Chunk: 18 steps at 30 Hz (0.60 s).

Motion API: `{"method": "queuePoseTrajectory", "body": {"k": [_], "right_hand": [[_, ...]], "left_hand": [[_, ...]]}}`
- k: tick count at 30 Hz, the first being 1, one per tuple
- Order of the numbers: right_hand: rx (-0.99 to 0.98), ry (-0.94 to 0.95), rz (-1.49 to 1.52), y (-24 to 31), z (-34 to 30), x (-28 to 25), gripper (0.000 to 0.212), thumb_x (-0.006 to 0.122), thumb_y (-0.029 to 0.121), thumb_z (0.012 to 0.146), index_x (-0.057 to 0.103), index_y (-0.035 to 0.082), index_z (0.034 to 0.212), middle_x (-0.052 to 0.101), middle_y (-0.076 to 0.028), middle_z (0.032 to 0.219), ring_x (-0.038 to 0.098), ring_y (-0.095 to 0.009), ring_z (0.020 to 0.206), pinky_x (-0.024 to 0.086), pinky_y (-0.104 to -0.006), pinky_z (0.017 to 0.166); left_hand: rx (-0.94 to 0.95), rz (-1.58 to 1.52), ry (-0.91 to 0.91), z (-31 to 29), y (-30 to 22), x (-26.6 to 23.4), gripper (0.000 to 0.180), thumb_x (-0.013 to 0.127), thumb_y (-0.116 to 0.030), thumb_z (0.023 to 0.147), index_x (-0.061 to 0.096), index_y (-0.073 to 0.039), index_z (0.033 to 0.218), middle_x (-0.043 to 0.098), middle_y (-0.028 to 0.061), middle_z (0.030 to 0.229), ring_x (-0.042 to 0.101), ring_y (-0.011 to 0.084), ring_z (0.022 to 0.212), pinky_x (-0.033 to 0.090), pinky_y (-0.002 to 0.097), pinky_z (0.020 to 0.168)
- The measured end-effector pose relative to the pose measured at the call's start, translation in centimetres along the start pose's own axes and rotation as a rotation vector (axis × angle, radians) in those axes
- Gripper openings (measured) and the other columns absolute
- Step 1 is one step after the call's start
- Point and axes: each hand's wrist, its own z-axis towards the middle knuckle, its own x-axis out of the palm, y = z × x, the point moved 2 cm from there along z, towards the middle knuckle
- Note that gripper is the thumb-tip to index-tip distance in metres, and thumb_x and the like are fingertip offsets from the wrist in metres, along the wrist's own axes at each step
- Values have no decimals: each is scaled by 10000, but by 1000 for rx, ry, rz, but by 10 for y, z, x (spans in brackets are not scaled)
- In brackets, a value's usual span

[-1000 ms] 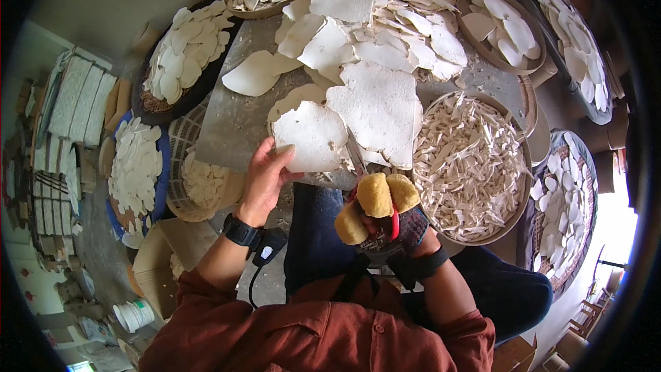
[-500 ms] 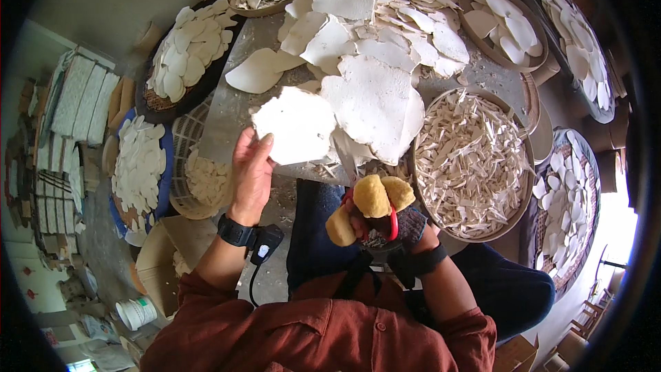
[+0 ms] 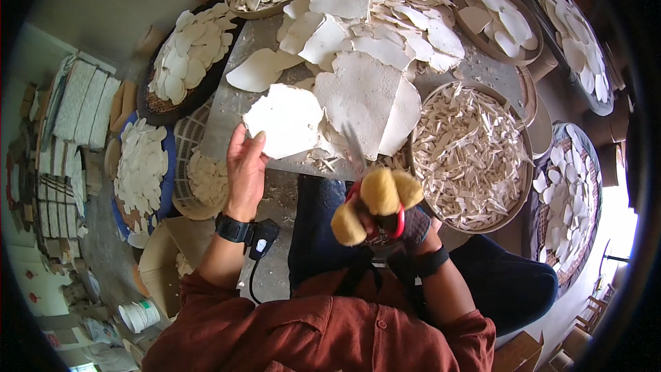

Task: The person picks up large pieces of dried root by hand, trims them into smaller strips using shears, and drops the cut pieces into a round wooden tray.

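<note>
My left hand (image 3: 246, 172) pinches the lower left edge of a thin white sheet (image 3: 286, 120) with a ragged outline, thumb on top. The sheet is held over the table's near edge. My right hand (image 3: 413, 229), in a dark glove with thick yellow finger covers (image 3: 380, 193), grips red-handled scissors (image 3: 355, 146). Their blades point away from me, to the right of the held sheet and apart from it; motion blurs them. Behind them lies a larger pale sheet (image 3: 354, 100), on a heap of similar flat pieces (image 3: 341, 1).
A round tray (image 3: 527, 189) of cut white strips stands at the right. More trays of flat pieces surround the table (image 3: 231, 107), including a blue-rimmed one (image 3: 167, 186). A slatted basket (image 3: 184, 134) and a cardboard box (image 3: 162, 251) sit at the left.
The held sheet has moved slightly left with my left hand. My right hand and the scissors have shifted a little right, and more of the blades shows.
</note>
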Motion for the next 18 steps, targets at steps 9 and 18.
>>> {"method": "queuePoseTrajectory", "body": {"k": [9, 18], "right_hand": [[-38, -189, -363, -3, -16, 24, 234, 550, 207, 873, 495, 45, 1032, 485, -7, 653, 477, -101, 497, 388, -225, 469], [-268, -112, -243, -25, -73, -6, 392, 581, 125, 833, 466, 62, 1202, 535, -77, 1160, 507, -191, 1079, 366, -310, 962]], "left_hand": [[417, 447, 343, -13, -20, 12, 193, 509, 108, 782, 627, -41, 752, 267, 113, 1394, 282, 245, 1282, 323, 357, 1011], [298, 424, 454, -27, 1, 44, 209, 520, 97, 782, 643, -60, 847, 411, 93, 1311, 282, 218, 1285, 301, 338, 1010]]}}
